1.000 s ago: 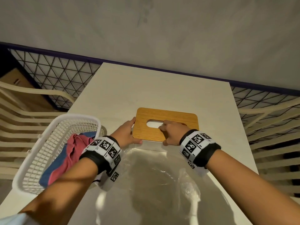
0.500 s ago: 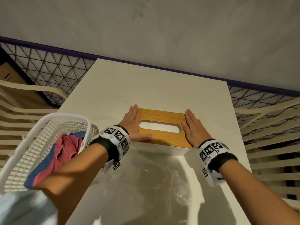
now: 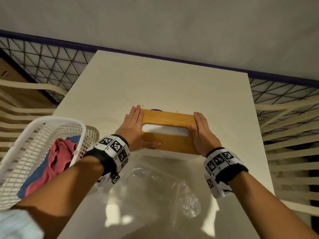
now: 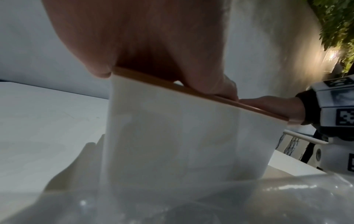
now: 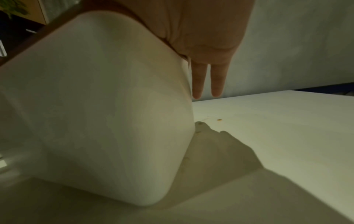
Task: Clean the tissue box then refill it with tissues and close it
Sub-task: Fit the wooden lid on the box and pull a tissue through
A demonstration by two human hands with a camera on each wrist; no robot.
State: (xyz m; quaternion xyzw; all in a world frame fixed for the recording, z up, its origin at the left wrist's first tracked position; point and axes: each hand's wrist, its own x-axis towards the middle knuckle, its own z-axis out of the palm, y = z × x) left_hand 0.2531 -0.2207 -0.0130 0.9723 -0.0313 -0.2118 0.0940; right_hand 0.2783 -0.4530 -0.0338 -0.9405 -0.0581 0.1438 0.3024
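1. Tissue box (image 3: pixel 170 153): white body, standing on the pale worktop (image 3: pixel 155 87), straight ahead and between the two hands, long axis running left to right.
2. Wooden lid (image 3: pixel 172 118): lying flat on top of the box, its oval slot (image 3: pixel 164 130) facing up, white showing through the slot; probably tissue, but cannot tell for sure.
3. Left hand (image 3: pixel 132 125): laid flat over the left short end of the lid, fingers straight and together, pointing away; thumb stretched along the near edge of the lid. Nothing gripped, only pressing from above.
4. Right hand (image 3: pixel 201 130): same on the right short end, fingers straight, palm on the lid edge. In the right wrist view, two fingers (image 5: pixel 216 80) reaching beyond the box end, over the worktop, not curled round anything.
5. In the left wrist view, lid edge (image 4: pixel 201 94) sitting on the box rim along the visible side.
6. Both hands equally near, one at each end; judged as the closing step, lid pressed down evenly, task near its end.
7. Near the body: clear crumpled plastic wrap (image 3: pixel 188 199) on the worktop, just before the box.
8. At the left: white basket (image 3: pixel 57 120) with red and blue cloths (image 3: pixel 58 157), apart from the box.
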